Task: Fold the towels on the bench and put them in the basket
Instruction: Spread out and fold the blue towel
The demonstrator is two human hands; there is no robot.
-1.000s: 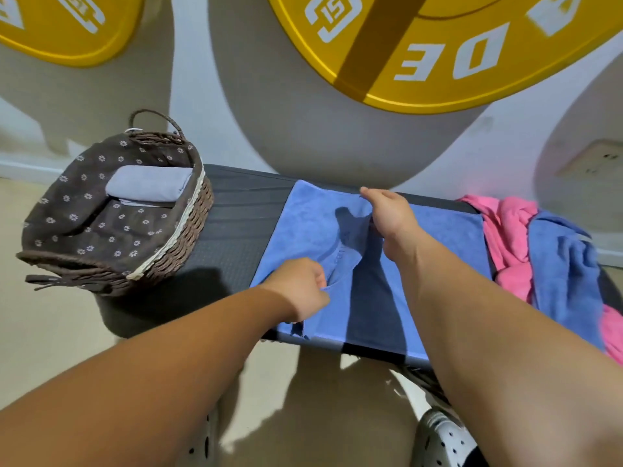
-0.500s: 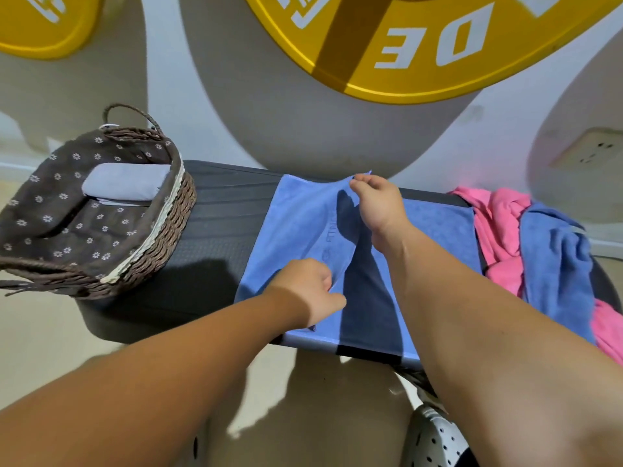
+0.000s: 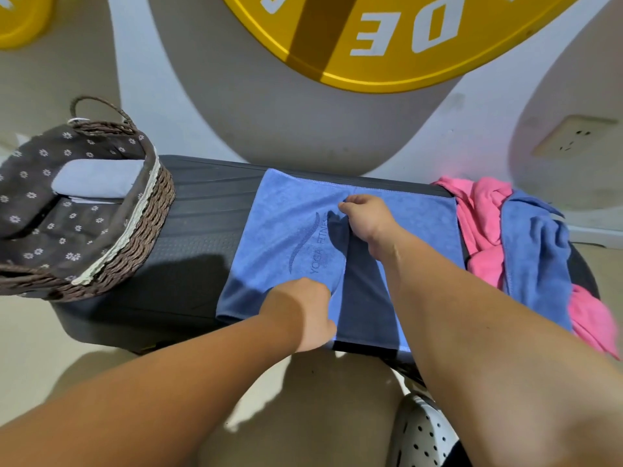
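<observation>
The left hand (image 3: pixel 300 311) is gripping the blue towel (image 3: pixel 290 230) at the near end of its folded edge. The fingers are curling over the cloth, and the hand is hiding their tips. The right hand (image 3: pixel 367 219) is pinching the same edge farther away with bent fingers; its thumb is hard to make out. The towel is lying flat across the bench (image 3: pixel 202 214), with its near edge hanging just over the front. Right of the grip, a pink towel (image 3: pixel 478 214) and a second blue towel (image 3: pixel 532 251) are lying heaped, partly covered by the forearm. Left of the grip, bare bench is stretching to the basket (image 3: pixel 148 237), which is holding a folded grey towel (image 3: pixel 97 178) and running off the frame.
</observation>
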